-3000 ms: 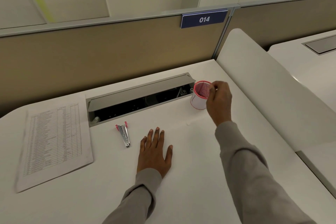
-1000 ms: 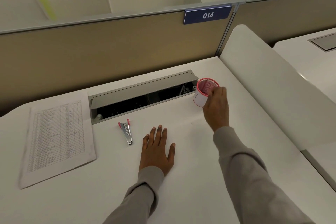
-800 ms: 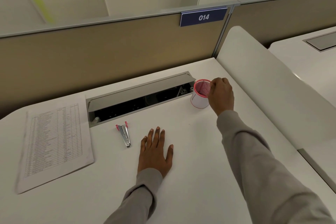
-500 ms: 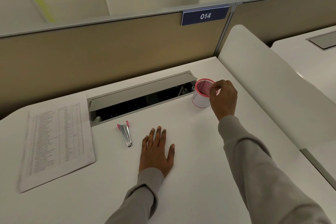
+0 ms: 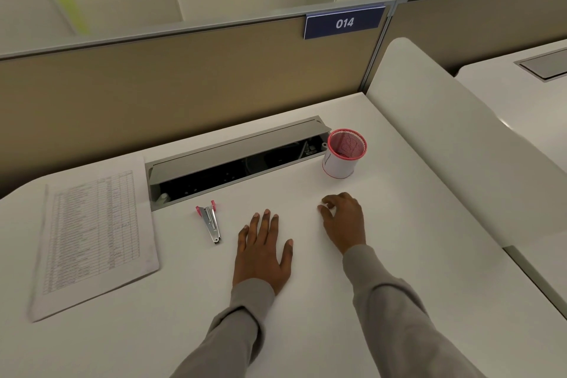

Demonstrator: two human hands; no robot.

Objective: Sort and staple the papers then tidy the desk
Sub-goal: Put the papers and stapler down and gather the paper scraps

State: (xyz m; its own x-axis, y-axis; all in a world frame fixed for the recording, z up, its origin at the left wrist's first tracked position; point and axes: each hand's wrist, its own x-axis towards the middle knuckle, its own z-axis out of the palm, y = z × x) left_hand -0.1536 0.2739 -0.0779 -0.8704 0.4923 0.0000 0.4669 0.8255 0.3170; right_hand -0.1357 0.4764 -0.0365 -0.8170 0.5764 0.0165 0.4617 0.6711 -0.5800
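Desk point(image 5: 399, 255) and beige partition point(image 5: 184, 86) looked as they had half a second before. The sheaf of printed papers point(image 5: 92, 236) remained flat off the left end of the open cable tray point(image 5: 233, 159), one corner just beside it, untouched. What differed was the right arm. Its grey sleeve had drawn back toward the person, so the right hand point(image 5: 343, 221), earlier at the rim of the pink mesh cup point(image 5: 342, 163), was now on the person's side of the tray. It sat off the tray's right end and well apart from the cup. The left hand point(image 5: 264, 255) had not moved. The cup stayed upright just beside the tray's right end, touched by nobody; what lay inside it could not be made out. The stapler point(image 5: 211, 224) stayed lying in front of the tray's left part, its pink end toward the tray.

As to pose, the left hand lay palm down on the desk in front of the tray's middle. Its fingers were straight and close together, pointing at the tray, and its thumb was spread to the right; it held nothing. The right hand was turned back-up, fingers loosely curled under and the thumb tip near the forefinger, with nothing between them. Whether its fingertips touched the desk could not be told. The stapler lay just left of the left hand, apart from it.
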